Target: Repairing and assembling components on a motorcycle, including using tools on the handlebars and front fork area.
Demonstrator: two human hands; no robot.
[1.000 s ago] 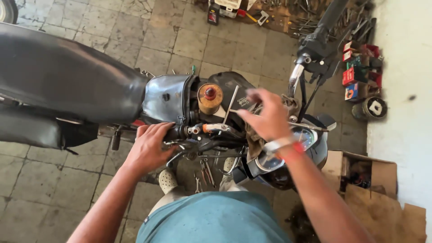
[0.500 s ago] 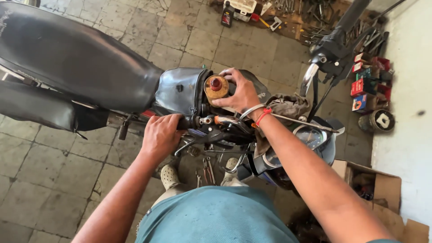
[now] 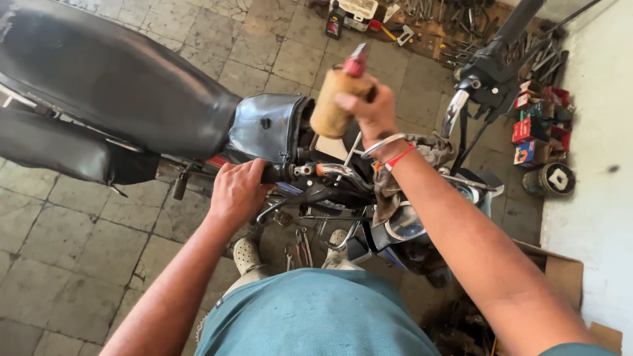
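Note:
I stand over a motorcycle with a black seat point(image 3: 112, 79) and a dark fuel tank point(image 3: 267, 128). My left hand point(image 3: 236, 191) grips the left handlebar grip point(image 3: 273, 173), next to the chrome lever point(image 3: 339, 173). My right hand point(image 3: 369, 109) is raised above the tank and holds a grimy tan squeeze bottle with a red spout point(image 3: 336, 95), spout pointing up. A metal bangle and a red thread sit on that wrist. A dirty rag point(image 3: 428, 150) lies over the gauges beneath my right forearm.
The right handlebar with its lever point(image 3: 475, 79) rises at upper right. Several hand tools point(image 3: 300, 247) lie on the tiled floor by my feet. More tools and small boxes point(image 3: 537, 125) sit along the white wall. A cardboard box point(image 3: 560, 270) stands at lower right.
My right hand took the bottle off the tank area and lifted it up into the air. My left hand stayed on the handlebar grip.

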